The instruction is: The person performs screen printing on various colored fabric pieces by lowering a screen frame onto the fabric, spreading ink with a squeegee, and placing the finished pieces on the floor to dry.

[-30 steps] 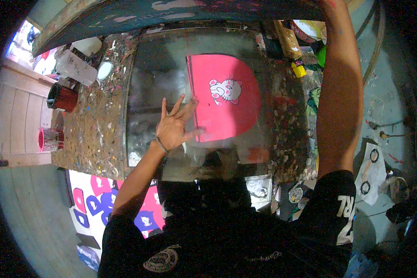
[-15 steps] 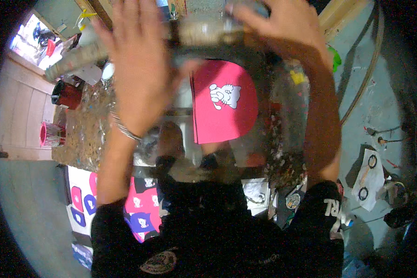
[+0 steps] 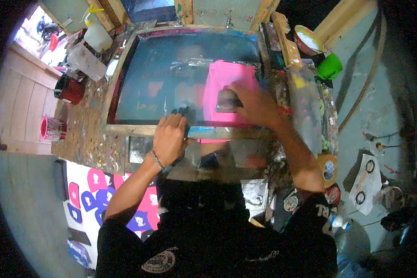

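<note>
A wooden-framed printing screen (image 3: pixel 130 130) with blue-grey mesh lies flat over the worktable. My left hand (image 3: pixel 169 139) is curled over the near bar of this frame. On the mesh's right side is a bright pink rectangle of ink (image 3: pixel 220 74). My right hand (image 3: pixel 255 104), blurred by motion, grips a dark, short-bladed squeegee (image 3: pixel 228 102) on that pink area. From under the near bar peeks the edge of a pink cut piece (image 3: pixel 212 141); the screen hides most of it.
Bottles (image 3: pixel 97 38) and a dark red cup (image 3: pixel 69 89) stand along the left. At right are a bowl of white stuff (image 3: pixel 306 39), a green cup (image 3: pixel 330 67) and a tape roll (image 3: pixel 329 169). Printed pink and purple pieces (image 3: pixel 97 180) lie below left.
The raised screen has come down flat over the pink cat-printed piece. My left hand has moved down to the near bar; my right hand has moved onto the mesh and holds the squeegee.
</note>
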Available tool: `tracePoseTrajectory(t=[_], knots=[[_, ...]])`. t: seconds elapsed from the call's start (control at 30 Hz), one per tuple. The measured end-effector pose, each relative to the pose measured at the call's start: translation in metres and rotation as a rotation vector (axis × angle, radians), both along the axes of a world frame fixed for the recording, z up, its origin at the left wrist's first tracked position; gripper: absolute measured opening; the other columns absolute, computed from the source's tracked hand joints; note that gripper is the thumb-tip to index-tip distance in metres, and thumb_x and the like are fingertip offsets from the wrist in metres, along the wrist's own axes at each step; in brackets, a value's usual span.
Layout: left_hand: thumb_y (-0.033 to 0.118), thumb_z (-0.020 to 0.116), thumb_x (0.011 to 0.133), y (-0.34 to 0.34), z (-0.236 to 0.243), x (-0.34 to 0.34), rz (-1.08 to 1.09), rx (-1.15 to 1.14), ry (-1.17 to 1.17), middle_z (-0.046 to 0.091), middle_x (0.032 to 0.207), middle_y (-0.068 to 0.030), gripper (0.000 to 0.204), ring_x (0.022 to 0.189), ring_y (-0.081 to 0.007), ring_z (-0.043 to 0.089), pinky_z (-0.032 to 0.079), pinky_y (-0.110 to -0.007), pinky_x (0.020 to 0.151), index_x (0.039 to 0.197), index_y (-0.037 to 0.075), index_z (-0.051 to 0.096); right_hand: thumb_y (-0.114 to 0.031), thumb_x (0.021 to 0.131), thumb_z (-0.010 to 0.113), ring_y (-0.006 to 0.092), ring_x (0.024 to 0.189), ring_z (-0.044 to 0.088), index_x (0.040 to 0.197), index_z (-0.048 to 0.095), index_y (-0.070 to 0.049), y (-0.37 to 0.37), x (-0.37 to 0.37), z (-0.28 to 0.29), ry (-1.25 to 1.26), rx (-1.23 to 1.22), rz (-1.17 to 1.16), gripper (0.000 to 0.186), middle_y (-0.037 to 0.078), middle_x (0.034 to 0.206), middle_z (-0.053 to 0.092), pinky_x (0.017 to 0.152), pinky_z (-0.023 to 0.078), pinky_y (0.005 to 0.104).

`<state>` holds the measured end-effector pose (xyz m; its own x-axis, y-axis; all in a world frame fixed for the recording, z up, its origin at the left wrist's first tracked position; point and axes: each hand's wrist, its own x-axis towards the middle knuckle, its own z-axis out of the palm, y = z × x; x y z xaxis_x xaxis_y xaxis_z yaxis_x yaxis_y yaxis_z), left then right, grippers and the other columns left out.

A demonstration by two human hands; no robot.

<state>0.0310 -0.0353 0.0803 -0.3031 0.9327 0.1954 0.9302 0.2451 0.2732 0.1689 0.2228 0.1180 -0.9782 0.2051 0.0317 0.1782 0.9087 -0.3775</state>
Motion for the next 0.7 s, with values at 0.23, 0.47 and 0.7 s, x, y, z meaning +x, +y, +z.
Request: tracePoseTrajectory(t=[0.23,0.47,0.7], knots=[[0.031,0.087,0.064,-0.001,-0.005,-0.003,0.019,-0.041,-0.065,0.058,0.097,-0.0149,0.053,0.095,-0.0364,0.057,0.044,-0.046,0.081,0.097,0.001,0.06,-0.009,0.079,0.072,0.0447,0.104,0.062,0.131,0.054,-0.009,-0.016,0.019,-0.006,-0.077,0.034,0.06,0.055,0.023,0.111,0.065,0.091,0.05,0.0535],[0.032,0.086,0.064,0.001,-0.009,-0.004,-0.033,0.016,-0.017,0.06,0.096,-0.0167,0.053,0.091,-0.0384,0.057,0.046,-0.047,0.081,0.098,0.0,0.061,-0.011,0.086,0.058,0.0407,0.096,0.068,0.124,0.059,-0.008,0.014,-0.021,-0.047,0.186,0.337,-0.023,0.038,0.021,0.102,0.068,0.084,0.055,0.0513],[0.024,0.085,0.066,0.001,-0.02,-0.002,-0.002,0.012,0.007,0.061,0.099,-0.0135,0.046,0.097,-0.0327,0.059,0.045,-0.043,0.083,0.097,0.001,0.06,-0.013,0.09,0.053,0.0432,0.097,0.068,0.126,0.062,-0.011,0.068,-0.074,-0.041,0.094,0.282,-0.085,0.037,0.024,0.104,0.069,0.084,0.054,0.0536]])
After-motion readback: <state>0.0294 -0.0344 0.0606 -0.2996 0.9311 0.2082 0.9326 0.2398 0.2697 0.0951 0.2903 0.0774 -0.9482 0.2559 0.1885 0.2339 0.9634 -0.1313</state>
